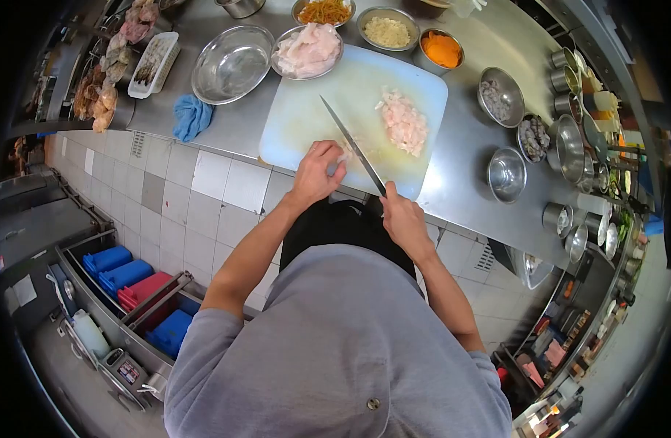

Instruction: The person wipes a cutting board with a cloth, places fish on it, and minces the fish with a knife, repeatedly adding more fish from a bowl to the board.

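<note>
My right hand [402, 217] grips the handle of a long kitchen knife [348, 136], whose blade points away from me and to the left. My left hand [319, 174] is curled at the near edge of the white cutting board [299, 109]. Its fingertips rest on a small piece of pale raw meat [348, 151] just left of the blade. On the board's right side lies a heap of diced pale pink meat [404, 124]. A metal bowl of larger raw meat pieces [308, 50] stands at the board's far left corner.
Left of the board are a large metal bowl [231, 64], a blue cloth [193, 117] and a white tray [154, 64]. Behind it stand bowls of minced garlic-like bits [387, 31] and orange slices [442, 50]. Several metal bowls, including one with greyish pieces [499, 98], stand at right.
</note>
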A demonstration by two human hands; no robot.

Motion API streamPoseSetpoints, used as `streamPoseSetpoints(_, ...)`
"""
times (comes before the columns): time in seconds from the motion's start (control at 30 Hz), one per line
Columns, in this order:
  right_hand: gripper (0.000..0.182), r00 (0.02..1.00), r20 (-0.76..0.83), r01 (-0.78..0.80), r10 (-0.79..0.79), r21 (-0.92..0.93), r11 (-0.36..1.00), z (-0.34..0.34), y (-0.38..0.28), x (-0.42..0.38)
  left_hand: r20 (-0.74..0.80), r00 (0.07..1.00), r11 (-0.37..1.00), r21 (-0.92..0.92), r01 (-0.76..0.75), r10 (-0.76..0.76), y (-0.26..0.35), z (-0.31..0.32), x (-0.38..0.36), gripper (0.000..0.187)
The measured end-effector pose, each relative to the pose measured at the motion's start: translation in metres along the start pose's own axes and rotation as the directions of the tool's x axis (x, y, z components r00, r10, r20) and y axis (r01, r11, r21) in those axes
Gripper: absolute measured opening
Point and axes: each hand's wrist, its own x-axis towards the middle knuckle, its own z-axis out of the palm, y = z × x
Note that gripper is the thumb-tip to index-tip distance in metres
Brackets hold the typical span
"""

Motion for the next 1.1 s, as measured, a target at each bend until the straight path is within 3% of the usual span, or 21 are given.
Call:
streamPoseSetpoints(0.23, 0.026, 0.998, 0.044, 0.055, -0.050, -0.109, 0.992, -0.020, -0.003, -0.027, 0.019, 1.000, 0.999, 0.050, -0.018, 0.017, -0.001, 0.005, 0.006, 0.014)
streamPoseSetpoints(0.33, 0.027, 0.978, 0.176, -0.080, 0.109, -0.167, 0.983, -0.039, -0.018, -0.041, 0.012, 1.000, 0.999, 0.049, -0.019, 0.018, -0.003, 0.006, 0.005, 0.013)
streamPoseSetpoints(0.43, 0.029, 0.999, 0.035, 0.029, -0.025, -0.133, 0.991, 0.004, 0.001, -0.026, 0.034, 0.999, 0.999, 0.037, 0.006, -0.007, -0.002, 0.005, 0.003, 0.014)
streamPoseSetpoints(0.53, 0.029, 0.999, 0.024, 0.048, -0.048, -0.035, 0.998, 0.034, 0.004, 0.018, 0.033, 0.999, 1.000, 0.018, 0.013, -0.013, -0.004, 0.002, 0.005, 0.016)
streamPoseSetpoints(0.73, 0.024, 0.998, 0.055, -0.006, 0.004, 0.034, 0.999, 0.005, -0.010, 0.014, 0.077, 0.997, 0.999, 0.038, 0.000, -0.002, 0.005, -0.011, -0.004, 0.025)
streamPoseSetpoints(0.83, 0.023, 0.997, 0.072, -0.008, 0.009, -0.020, 1.000, -0.005, -0.012, 0.006, 0.132, 0.991, 0.996, 0.074, -0.044, 0.033, 0.001, -0.013, -0.004, 0.027)
streamPoseSetpoints(0.93, 0.026, 0.995, 0.074, 0.069, -0.066, -0.033, 0.997, -0.008, -0.006, -0.006, 0.140, 0.989, 0.992, 0.100, -0.071, 0.056, -0.003, -0.009, -0.002, 0.026)
streamPoseSetpoints(1.1, 0.035, 0.978, 0.199, -0.037, 0.059, -0.112, 0.993, -0.035, -0.018, -0.033, 0.131, 0.990, 0.993, 0.099, -0.069, 0.056, -0.005, -0.007, -0.003, 0.025)
